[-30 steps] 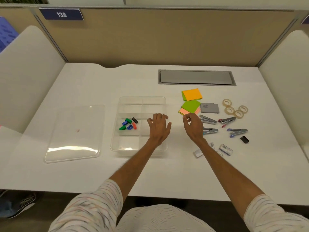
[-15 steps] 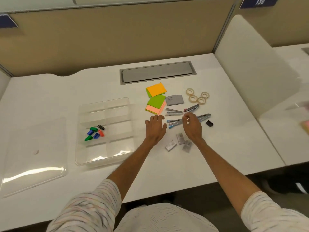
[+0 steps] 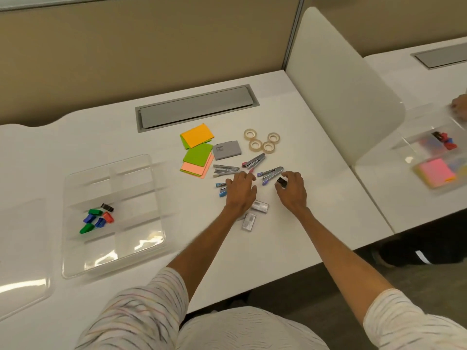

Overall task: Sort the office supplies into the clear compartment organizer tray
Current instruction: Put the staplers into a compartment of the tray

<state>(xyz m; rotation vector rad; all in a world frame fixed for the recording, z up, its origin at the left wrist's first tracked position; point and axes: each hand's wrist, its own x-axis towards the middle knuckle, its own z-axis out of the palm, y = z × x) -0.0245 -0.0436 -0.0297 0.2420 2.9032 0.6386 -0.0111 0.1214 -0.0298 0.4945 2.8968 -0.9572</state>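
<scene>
The clear organizer tray [image 3: 66, 248] lies left of centre, with several coloured clips [image 3: 96, 219] in its middle-left compartment. My left hand [image 3: 240, 192] rests flat with straight fingers over a blue-ended stapler [image 3: 222, 189]. My right hand [image 3: 293, 190] pinches a small black clip [image 3: 281, 182] between thumb and forefinger on the desk. Three more staplers [image 3: 254, 160] lie just beyond my hands. Sticky notes [image 3: 197, 152], a grey box [image 3: 226, 149] and tape rolls [image 3: 261, 141] sit farther back. Small staple boxes [image 3: 249, 221] lie near my left wrist.
The tray's clear lid [image 3: 22, 248] lies at the far left. A grey cable hatch [image 3: 197, 107] is set in the desk at the back. A white divider [image 3: 341, 97] stands on the right; beyond it is another desk with a tray [image 3: 434, 160] and another person's hand [image 3: 460, 104].
My view has swung to the right. My left hand left the tray's edge and came to rest over the blue stapler. My right hand moved right and took hold of the black clip.
</scene>
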